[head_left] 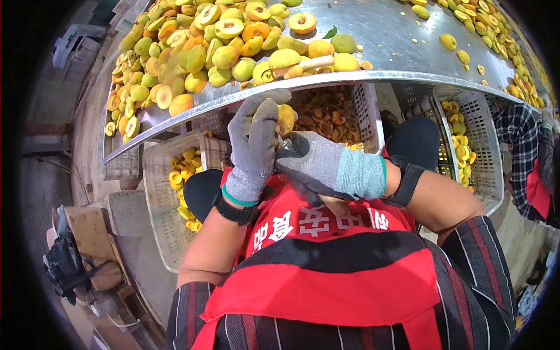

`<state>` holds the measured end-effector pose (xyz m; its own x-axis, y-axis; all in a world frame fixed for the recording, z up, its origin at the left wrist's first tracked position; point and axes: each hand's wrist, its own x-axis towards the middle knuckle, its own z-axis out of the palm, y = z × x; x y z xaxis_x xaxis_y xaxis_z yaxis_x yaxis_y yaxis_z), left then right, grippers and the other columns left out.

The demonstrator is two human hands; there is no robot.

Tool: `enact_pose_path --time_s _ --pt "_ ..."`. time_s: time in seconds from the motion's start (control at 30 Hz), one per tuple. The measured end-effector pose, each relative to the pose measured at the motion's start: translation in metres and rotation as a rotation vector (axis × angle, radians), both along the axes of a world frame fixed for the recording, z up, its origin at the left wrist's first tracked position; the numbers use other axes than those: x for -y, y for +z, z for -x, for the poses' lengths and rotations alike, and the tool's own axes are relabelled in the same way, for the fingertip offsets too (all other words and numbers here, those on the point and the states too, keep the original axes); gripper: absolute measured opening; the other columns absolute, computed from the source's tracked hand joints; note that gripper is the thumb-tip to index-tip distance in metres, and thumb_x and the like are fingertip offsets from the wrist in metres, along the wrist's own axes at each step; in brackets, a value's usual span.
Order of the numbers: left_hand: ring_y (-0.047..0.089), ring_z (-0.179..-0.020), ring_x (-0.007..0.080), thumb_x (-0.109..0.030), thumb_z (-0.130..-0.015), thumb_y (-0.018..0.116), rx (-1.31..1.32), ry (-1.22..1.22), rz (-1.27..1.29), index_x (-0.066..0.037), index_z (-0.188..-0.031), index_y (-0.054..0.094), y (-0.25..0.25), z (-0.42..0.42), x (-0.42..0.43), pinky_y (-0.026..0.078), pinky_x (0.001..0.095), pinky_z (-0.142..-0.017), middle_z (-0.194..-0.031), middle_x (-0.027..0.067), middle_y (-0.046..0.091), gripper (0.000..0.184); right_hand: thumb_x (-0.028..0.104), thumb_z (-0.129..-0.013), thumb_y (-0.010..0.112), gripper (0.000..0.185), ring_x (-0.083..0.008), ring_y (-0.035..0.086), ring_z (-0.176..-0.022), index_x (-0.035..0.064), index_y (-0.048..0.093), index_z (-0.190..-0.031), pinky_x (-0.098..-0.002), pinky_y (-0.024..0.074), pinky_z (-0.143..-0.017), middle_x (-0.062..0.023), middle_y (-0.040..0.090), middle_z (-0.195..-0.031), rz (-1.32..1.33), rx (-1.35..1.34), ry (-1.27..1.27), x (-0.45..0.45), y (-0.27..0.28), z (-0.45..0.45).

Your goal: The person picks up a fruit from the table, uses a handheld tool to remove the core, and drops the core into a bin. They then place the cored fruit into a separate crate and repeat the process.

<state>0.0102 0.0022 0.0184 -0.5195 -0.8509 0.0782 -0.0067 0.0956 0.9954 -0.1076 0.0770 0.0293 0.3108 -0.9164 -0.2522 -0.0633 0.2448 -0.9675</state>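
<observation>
Both my hands wear grey gloves and meet just below the metal table's front edge. My left hand (255, 140) is closed around a yellow peach (285, 119), which shows past the fingers. Against it, my right hand (318, 163) is wrapped round a tool; a pale handle end (335, 206) sticks out under the palm, and a bit of metal shows near the fruit. The glove hides most of this tool, so its exact kind cannot be made out. Ahead on the table lies a heap of whole and halved yellow peaches (227, 28).
A metal table (396, 49) spans the front, its edge just beyond my hands. Crates stand below: one with brown pits (326, 116), a left crate (160, 198) and a right crate (481, 134) with yellow pieces. Another pale-handled tool (317, 62) lies among fruit. Another person's plaid sleeve (519, 146) is at right.
</observation>
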Motion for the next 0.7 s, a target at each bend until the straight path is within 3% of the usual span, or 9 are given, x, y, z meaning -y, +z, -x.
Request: enact_pose_path --time_s 0.1,0.13,0.3,0.4,0.43,0.53,0.57,0.67,0.7 --pt "0.054 -0.072 0.0084 -0.022 -0.090 0.045 0.060 -0.145 0.177 0.002 -0.095 0.062 0.005 0.000 0.011 0.042 0.0218 -0.062 -0.082 0.0050 0.061 0.030 0.028 -0.089 0.045 0.029 -0.0143 0.052 -0.041 0.0048 0.052 -0.074 -0.0279 0.0412 -0.039 -0.0039 0.051 -0.053 -0.086 0.108 0.047 0.000 0.004 0.009" --pt "0.054 -0.072 0.0085 -0.026 -0.092 0.043 -0.027 -0.229 0.027 0.002 -0.095 0.062 0.002 -0.003 0.016 0.042 0.0216 -0.063 -0.081 0.0055 0.061 0.034 0.026 -0.091 0.042 0.028 -0.0120 0.050 -0.040 0.0049 0.051 -0.075 -0.0275 0.0400 -0.039 -0.0020 0.048 -0.051 -0.242 0.117 -0.001 -0.002 0.014 0.010" --pt "0.057 -0.074 0.0118 -0.033 -0.093 0.040 -0.025 -0.420 -0.132 0.003 -0.097 0.060 0.004 -0.009 0.024 0.045 0.0229 -0.069 -0.087 0.0078 0.062 0.042 0.023 -0.093 0.043 0.026 -0.0095 0.043 -0.038 0.0062 0.050 -0.075 -0.0248 0.0341 -0.034 0.0011 0.046 -0.051 0.009 0.179 0.082 -0.006 0.007 0.019" --pt "0.058 -0.085 0.0148 -0.032 -0.093 0.039 -0.215 -0.417 -0.337 0.004 -0.102 0.057 -0.004 -0.009 0.021 0.046 0.0255 -0.078 -0.095 0.0108 0.061 0.042 0.025 -0.092 0.045 0.023 -0.0079 0.038 -0.034 0.0077 0.052 -0.078 -0.0203 0.0286 -0.031 0.0020 0.040 -0.049 -0.530 0.770 -0.076 -0.008 0.010 0.018" --pt "0.058 -0.085 0.0148 -0.032 -0.093 0.039 -0.216 -0.415 -0.340 0.004 -0.102 0.057 -0.003 -0.009 0.020 0.046 0.0255 -0.078 -0.095 0.0108 0.061 0.042 0.025 -0.092 0.045 0.023 -0.0079 0.038 -0.034 0.0077 0.052 -0.078 -0.0203 0.0286 -0.031 0.0020 0.040 -0.049 -0.533 0.769 -0.075 -0.009 0.008 0.017" --pt "0.057 -0.086 0.0153 -0.026 -0.091 0.042 -0.259 -0.402 -0.318 0.004 -0.100 0.059 0.002 -0.007 0.017 0.045 0.0262 -0.077 -0.096 0.0107 0.061 0.035 0.026 -0.092 0.046 0.024 -0.0068 0.038 -0.035 0.0070 0.051 -0.078 -0.0204 0.0288 -0.031 0.0019 0.040 -0.049 -0.726 1.174 0.004 -0.009 0.001 0.019" --pt "0.059 -0.085 0.0173 -0.029 -0.091 0.040 -0.126 -0.369 -0.173 0.005 -0.104 0.057 0.001 -0.003 0.021 0.047 0.0281 -0.077 -0.094 0.0123 0.061 0.040 0.026 -0.092 0.046 0.024 -0.0068 0.038 -0.035 0.0070 0.051 -0.078 -0.0204 0.0288 -0.031 0.0019 0.040 -0.049 -0.727 1.172 0.005 -0.010 -0.001 0.017" --pt "0.060 -0.083 0.0189 -0.029 -0.091 0.038 0.088 -0.333 0.141 0.005 -0.107 0.055 -0.007 0.004 0.027 0.048 0.0296 -0.076 -0.092 0.0135 0.062 0.041 0.025 -0.092 0.044 0.023 -0.0082 0.042 -0.037 0.0059 0.052 -0.081 -0.0223 0.0318 -0.033 -0.0002 0.043 -0.051 -0.126 0.295 -0.126 -0.012 -0.002 0.006" --pt "0.060 -0.083 0.0185 -0.027 -0.092 0.038 0.170 -0.336 0.313 0.005 -0.107 0.055 -0.009 0.004 0.027 0.049 0.0292 -0.076 -0.091 0.0131 0.062 0.039 0.025 -0.092 0.044 0.023 -0.0082 0.042 -0.037 0.0059 0.052 -0.081 -0.0223 0.0318 -0.033 -0.0002 0.043 -0.051 -0.129 0.296 -0.125 -0.014 -0.002 0.005"
